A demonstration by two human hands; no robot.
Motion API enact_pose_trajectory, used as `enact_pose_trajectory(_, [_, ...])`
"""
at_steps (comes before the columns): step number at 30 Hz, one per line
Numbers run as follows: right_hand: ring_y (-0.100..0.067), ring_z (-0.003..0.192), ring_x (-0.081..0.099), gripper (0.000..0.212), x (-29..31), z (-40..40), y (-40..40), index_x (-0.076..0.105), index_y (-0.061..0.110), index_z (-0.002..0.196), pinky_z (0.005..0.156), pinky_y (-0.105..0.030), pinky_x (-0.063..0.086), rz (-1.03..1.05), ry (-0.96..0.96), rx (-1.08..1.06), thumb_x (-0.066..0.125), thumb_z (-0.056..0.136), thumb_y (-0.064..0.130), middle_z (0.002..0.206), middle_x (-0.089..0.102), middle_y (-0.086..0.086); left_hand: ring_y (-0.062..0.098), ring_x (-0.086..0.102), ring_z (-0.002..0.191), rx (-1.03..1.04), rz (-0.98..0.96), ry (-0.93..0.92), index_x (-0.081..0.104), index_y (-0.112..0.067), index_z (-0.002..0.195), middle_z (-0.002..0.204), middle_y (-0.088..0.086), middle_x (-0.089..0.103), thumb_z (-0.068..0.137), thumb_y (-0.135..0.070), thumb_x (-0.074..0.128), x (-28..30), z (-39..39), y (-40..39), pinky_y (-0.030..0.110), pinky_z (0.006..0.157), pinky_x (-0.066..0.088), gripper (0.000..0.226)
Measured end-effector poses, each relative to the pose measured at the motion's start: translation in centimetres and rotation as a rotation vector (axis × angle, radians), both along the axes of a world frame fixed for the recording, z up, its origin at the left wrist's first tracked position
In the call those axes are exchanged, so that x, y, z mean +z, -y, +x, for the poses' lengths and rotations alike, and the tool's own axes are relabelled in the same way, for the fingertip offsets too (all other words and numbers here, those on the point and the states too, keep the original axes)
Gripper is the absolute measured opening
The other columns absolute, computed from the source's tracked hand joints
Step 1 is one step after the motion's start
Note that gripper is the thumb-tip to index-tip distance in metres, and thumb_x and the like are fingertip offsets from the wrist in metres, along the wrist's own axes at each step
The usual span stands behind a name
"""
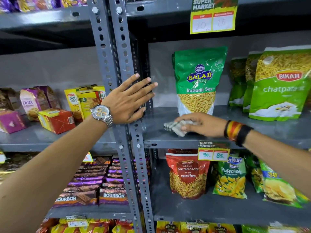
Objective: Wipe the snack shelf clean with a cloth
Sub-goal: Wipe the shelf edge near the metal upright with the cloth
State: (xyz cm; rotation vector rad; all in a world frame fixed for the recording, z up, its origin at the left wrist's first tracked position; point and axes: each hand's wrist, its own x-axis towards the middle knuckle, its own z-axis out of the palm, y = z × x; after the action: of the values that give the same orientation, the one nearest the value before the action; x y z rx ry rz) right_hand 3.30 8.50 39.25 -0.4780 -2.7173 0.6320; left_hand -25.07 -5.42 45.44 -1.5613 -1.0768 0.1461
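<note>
The grey metal snack shelf [262, 130] runs across the middle right. My right hand [200, 124] presses a crumpled grey-white cloth [175, 127] flat on the shelf's front left part, just below a green Balaji Ratlami Sev bag [198, 78]. My left hand [129, 100], with a silver watch on the wrist, lies flat with fingers spread against the slotted grey upright post [117, 56] at the shelf's left end. It holds nothing.
Green Bikaji chatpata bags [279, 84] stand on the same shelf to the right. Biscuit boxes [55, 120] fill the left bay. Below are a red Navratan Mix bag [186, 174], Puffcorn bags [230, 179] and a price tag [212, 153] on the shelf edge.
</note>
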Motion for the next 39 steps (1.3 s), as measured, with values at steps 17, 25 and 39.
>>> enact_pose_trajectory(17, [-0.015,0.112,0.062,0.032,1.6,2.5,-2.3,0.063,0.022,0.127,0.099,-0.029,0.046,-0.001,-0.105,-0.146,0.061,0.095,0.02,0.121,0.069,0.001,0.032,0.013,0.156,-0.022,-0.008,0.028,0.038,-0.007,0.153,0.168,0.012,0.019,0.103,-0.038,0.031,-0.1,0.0,0.0,0.057,0.125,0.008,0.059])
enact_pose_trajectory(25, [-0.013,0.112,0.061,0.028,-2.5,1.7,-2.8,0.067,0.026,0.12,0.101,-0.034,0.046,0.048,-0.088,-0.27,0.064,0.092,0.026,0.121,0.069,0.004,0.034,0.017,0.154,-0.005,-0.042,0.022,0.041,-0.005,0.152,0.166,0.013,0.023,0.103,-0.04,0.026,0.1,0.2,0.4,0.058,0.125,0.009,0.061])
enact_pose_trajectory(39, [-0.022,0.116,0.061,0.031,-1.6,10.5,-4.6,0.065,0.018,0.124,0.09,-0.024,0.042,0.003,-0.102,-0.404,0.063,0.093,0.02,0.124,0.067,-0.006,0.038,0.028,0.15,-0.023,-0.104,0.139,0.047,-0.001,0.147,0.159,0.019,0.037,0.102,-0.045,0.033,-2.4,4.1,-0.7,0.059,0.124,0.014,0.064])
